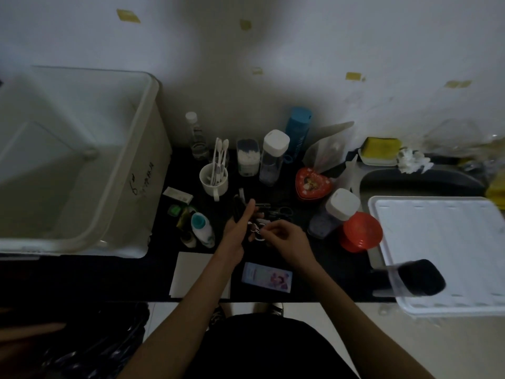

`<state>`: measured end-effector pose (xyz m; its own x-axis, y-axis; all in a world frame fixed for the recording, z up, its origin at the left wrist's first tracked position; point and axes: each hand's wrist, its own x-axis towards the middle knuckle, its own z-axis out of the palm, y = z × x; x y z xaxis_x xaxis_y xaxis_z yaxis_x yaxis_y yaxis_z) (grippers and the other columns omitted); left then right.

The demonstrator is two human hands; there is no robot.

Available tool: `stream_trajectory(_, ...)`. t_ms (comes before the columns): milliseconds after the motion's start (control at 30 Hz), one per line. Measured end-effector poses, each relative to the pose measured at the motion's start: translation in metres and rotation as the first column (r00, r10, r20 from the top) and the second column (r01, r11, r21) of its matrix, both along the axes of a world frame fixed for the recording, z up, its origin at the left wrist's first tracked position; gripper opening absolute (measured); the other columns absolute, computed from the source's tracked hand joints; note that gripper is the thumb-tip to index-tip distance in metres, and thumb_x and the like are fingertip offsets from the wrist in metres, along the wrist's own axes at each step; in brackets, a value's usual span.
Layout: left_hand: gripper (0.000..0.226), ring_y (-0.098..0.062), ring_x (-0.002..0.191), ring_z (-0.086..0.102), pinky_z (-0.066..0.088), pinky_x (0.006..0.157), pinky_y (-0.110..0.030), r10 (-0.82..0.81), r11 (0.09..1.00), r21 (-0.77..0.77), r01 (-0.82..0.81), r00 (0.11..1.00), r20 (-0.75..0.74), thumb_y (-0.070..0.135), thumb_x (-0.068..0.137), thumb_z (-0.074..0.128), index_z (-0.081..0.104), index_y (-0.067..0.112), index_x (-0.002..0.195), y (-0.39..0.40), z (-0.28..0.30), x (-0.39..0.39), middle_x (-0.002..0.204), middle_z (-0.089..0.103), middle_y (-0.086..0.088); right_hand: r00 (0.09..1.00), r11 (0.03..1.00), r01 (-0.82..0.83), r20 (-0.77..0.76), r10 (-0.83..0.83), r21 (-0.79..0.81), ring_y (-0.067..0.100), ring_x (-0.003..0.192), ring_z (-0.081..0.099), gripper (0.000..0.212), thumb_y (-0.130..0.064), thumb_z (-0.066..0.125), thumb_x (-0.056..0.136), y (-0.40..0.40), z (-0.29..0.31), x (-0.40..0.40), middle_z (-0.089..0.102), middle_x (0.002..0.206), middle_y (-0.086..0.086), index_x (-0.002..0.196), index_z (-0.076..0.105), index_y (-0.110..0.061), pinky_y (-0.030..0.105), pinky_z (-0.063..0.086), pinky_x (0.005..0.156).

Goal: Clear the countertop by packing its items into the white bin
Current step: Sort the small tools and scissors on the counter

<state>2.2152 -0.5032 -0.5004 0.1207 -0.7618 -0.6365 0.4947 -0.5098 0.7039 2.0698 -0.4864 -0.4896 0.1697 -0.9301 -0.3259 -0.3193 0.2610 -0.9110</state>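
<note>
The white bin (82, 160) stands at the left end of the dark tabletop (314, 258), its mouth open and apparently holding nothing yet. Nearly everything to be packed sits mid-tabletop: a white-capped bottle (273, 157), a cotton-swab box (247, 157), a mug of toothbrushes (213, 179) and a red heart tin (311, 184) toward the back edge, a phone-like card (266, 277) at the front edge.

At the centre, the left hand (240, 228) has its grip spread, fingers straight, with dark slim items lying across its palm. The right hand (284, 237) pinches something small and pale beside them; the dim light hides what it is.

The step seems to be gathering small loose pieces into one handful. Doing it well likely means closing the left fingers before travelling, then lowering the handful into the bin rather than tossing. The black scissors (281, 212) just behind could join it.
</note>
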Motion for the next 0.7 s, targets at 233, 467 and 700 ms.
stream_trajectory(233, 0.046, -0.015, 0.049, 0.047, 0.045, 0.064, -0.033, 0.121, 0.990, -0.085, -0.114, 0.989, 0.080, 0.039, 0.087, 0.070, 0.046, 0.016, 0.054, -0.007, 0.004, -0.008, 0.045, 0.041, 0.002, 0.945, 0.890, 0.248, 0.105, -0.309, 0.382, 0.015, 0.090, 0.068, 0.039, -0.048, 0.052, 0.096, 0.005, -0.008, 0.014, 0.071, 0.101, 0.005, 0.106, 0.066, -0.012, 0.022, 0.049, 0.069)
stream_trajectory(467, 0.047, -0.015, 0.043, 0.037, 0.039, 0.048, -0.028, 0.046, 0.973, -0.226, -0.051, 0.999, -0.026, 0.031, 0.092, 0.065, 0.041, 0.013, 0.056, -0.004, 0.029, -0.030, 0.049, 0.034, -0.003, 0.504, 0.475, 0.061, 0.384, -0.774, 0.878, 0.034, 0.130, 0.047, 0.081, -0.066, 0.028, 0.096, -0.010, 0.000, 0.032, 0.051, 0.139, 0.021, 0.138, 0.048, 0.000, 0.043, 0.036, 0.111)
stream_trajectory(700, 0.041, -0.013, 0.042, 0.043, 0.039, 0.047, -0.027, -0.073, 0.967, -0.222, 0.123, 0.972, 0.224, 0.036, 0.091, 0.065, 0.049, 0.017, 0.058, -0.002, 0.032, -0.029, 0.048, 0.045, 0.000, 0.596, 0.634, 0.084, 0.471, -0.650, 0.769, 0.031, 0.129, 0.049, 0.076, -0.069, 0.026, 0.095, -0.023, 0.020, 0.023, 0.059, 0.131, 0.017, 0.132, 0.054, -0.009, 0.043, 0.039, 0.106)
